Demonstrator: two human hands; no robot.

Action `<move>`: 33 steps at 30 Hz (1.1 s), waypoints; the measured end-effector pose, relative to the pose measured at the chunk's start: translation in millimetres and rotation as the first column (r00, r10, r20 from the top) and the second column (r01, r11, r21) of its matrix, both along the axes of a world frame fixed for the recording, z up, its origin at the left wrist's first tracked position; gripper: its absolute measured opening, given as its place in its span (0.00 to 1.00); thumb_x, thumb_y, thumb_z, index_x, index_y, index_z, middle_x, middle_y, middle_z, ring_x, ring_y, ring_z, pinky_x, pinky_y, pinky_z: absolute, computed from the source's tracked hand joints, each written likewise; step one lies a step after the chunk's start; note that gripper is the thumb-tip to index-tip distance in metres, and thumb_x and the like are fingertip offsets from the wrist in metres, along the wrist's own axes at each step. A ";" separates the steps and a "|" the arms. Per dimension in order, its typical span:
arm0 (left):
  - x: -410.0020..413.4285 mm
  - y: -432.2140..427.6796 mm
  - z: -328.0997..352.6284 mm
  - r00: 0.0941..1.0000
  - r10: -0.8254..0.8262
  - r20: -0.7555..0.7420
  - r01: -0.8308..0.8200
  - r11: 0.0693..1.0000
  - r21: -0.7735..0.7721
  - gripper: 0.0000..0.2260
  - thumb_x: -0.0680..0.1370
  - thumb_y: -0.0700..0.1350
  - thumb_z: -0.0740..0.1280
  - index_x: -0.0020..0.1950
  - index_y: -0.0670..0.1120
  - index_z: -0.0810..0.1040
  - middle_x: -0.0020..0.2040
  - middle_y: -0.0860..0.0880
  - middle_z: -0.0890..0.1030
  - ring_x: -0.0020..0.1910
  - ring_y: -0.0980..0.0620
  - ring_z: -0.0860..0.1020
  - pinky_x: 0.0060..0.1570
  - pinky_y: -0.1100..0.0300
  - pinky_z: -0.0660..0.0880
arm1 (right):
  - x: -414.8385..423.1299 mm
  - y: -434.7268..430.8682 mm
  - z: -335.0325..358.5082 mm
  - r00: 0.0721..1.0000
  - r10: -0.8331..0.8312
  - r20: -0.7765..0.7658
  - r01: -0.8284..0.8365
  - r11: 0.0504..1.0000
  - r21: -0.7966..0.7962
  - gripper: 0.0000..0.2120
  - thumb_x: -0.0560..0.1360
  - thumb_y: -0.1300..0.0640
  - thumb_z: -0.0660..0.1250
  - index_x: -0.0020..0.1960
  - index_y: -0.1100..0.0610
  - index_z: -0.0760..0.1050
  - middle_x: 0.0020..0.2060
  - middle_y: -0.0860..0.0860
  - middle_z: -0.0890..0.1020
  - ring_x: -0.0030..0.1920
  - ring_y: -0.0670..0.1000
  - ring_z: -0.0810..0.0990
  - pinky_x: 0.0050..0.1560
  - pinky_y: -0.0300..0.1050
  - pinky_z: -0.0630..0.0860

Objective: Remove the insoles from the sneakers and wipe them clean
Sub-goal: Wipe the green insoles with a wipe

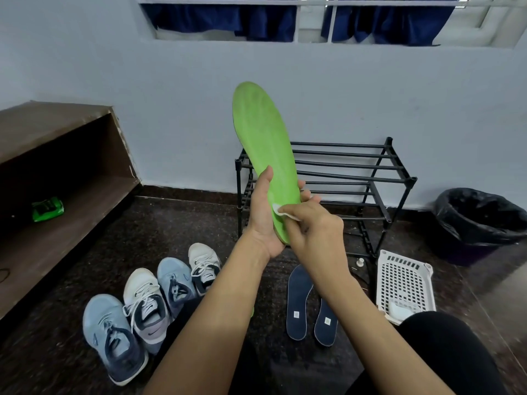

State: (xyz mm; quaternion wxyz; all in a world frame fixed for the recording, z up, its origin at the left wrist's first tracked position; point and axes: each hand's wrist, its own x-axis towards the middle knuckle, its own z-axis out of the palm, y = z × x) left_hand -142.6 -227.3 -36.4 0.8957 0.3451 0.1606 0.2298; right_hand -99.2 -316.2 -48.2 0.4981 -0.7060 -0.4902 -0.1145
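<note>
Forearms (216, 323) reach up to mid-frame, where the left hand (263, 220) grips the heel of an upright green insole (262, 138) and the right hand (312, 223) pinches a white wipe (281, 211) against it; two navy insoles (296, 303) lie out, lower centre; four sneakers (144, 303) stand lower left; wiping seems underway, a fourth insole unseen.
</note>
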 end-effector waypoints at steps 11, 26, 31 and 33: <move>-0.8 7.5 4.6 0.999 0.033 0.035 -0.034 0.999 0.027 0.27 0.76 0.65 0.58 0.48 0.41 0.77 0.38 0.44 0.79 0.42 0.46 0.81 0.49 0.56 0.78 | 6.8 3.9 -7.1 0.989 -0.088 0.118 0.102 0.988 -0.116 0.07 0.69 0.65 0.67 0.42 0.59 0.83 0.36 0.54 0.82 0.38 0.56 0.80 0.40 0.39 0.68; -2.4 5.6 4.6 0.999 0.049 0.006 -0.049 0.998 0.043 0.28 0.78 0.65 0.56 0.50 0.40 0.77 0.38 0.44 0.80 0.41 0.47 0.81 0.47 0.55 0.78 | 4.8 1.1 -7.0 0.989 -0.093 0.115 0.105 0.989 -0.107 0.06 0.68 0.65 0.67 0.42 0.59 0.83 0.36 0.54 0.82 0.37 0.56 0.80 0.40 0.37 0.67; 0.1 0.5 0.7 0.999 0.017 -0.029 -0.017 1.000 -0.016 0.28 0.76 0.67 0.58 0.48 0.42 0.77 0.37 0.46 0.79 0.39 0.49 0.82 0.48 0.55 0.78 | -7.2 -2.1 2.9 0.988 0.044 -0.147 -0.041 0.999 0.025 0.08 0.71 0.65 0.70 0.45 0.56 0.84 0.36 0.48 0.83 0.36 0.41 0.79 0.40 0.26 0.70; -2.2 5.7 0.4 0.999 0.039 -0.010 -0.039 0.998 -0.047 0.28 0.76 0.67 0.58 0.49 0.41 0.77 0.38 0.45 0.80 0.38 0.48 0.82 0.48 0.55 0.79 | -9.5 -8.7 4.3 0.960 0.130 -0.248 -0.144 0.989 -0.036 0.06 0.71 0.63 0.72 0.46 0.54 0.85 0.35 0.44 0.83 0.37 0.38 0.78 0.37 0.25 0.69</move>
